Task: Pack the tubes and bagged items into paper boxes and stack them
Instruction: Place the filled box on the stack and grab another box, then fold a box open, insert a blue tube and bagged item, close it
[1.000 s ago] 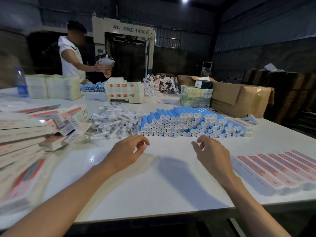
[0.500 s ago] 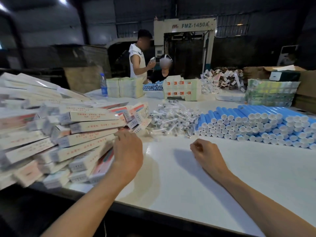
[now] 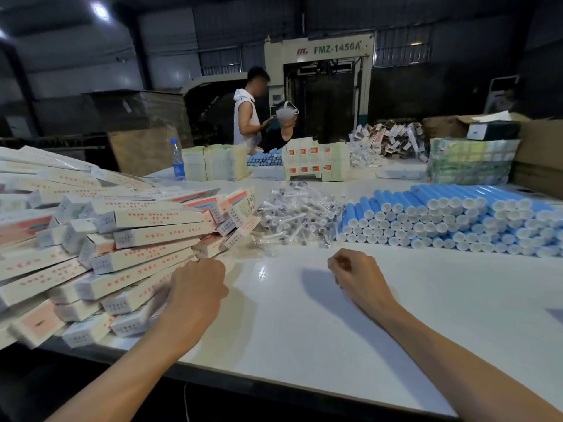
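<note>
A big loose pile of flat white-and-red paper boxes [image 3: 122,239] fills the left of the white table [image 3: 304,324]. My left hand [image 3: 196,287] is at the pile's near right edge, its fingers curled round the end of one box there. A heap of clear bagged items [image 3: 298,217] lies mid-table. To its right, blue tubes with white caps [image 3: 441,220] are stacked in rows. My right hand [image 3: 356,275] rests on the bare table in front of the tubes, fingers curled in, holding nothing.
Across the table stand a water bottle [image 3: 177,159], bundled stacks of flat cartons [image 3: 316,161], a green wrapped bundle [image 3: 469,161] and brown cardboard boxes [image 3: 539,153]. Two people [image 3: 248,114] are at the far side. The near table edge [image 3: 274,382] runs below my forearms.
My view swung left, bringing the box pile into sight. My left hand went from open on the table to the pile's edge and closed there. My right hand curled into a fist.
</note>
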Demonstrator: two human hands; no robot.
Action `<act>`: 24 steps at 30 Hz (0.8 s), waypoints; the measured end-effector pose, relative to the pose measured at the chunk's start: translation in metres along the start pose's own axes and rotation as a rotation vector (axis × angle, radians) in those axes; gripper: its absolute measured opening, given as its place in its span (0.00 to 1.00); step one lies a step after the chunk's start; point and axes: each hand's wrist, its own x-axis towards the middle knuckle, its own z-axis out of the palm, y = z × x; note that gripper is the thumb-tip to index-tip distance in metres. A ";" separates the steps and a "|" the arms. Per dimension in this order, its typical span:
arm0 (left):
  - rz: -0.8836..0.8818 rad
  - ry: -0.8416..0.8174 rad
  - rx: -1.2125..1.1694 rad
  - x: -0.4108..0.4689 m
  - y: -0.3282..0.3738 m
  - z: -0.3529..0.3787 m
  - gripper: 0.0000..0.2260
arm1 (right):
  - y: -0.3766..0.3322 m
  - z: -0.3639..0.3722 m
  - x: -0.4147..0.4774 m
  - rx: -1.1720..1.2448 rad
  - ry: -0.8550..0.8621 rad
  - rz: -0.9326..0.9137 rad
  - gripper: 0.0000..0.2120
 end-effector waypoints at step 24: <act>0.348 -0.064 -1.957 0.089 0.135 0.011 0.11 | 0.012 -0.064 0.157 -0.600 0.352 0.051 0.08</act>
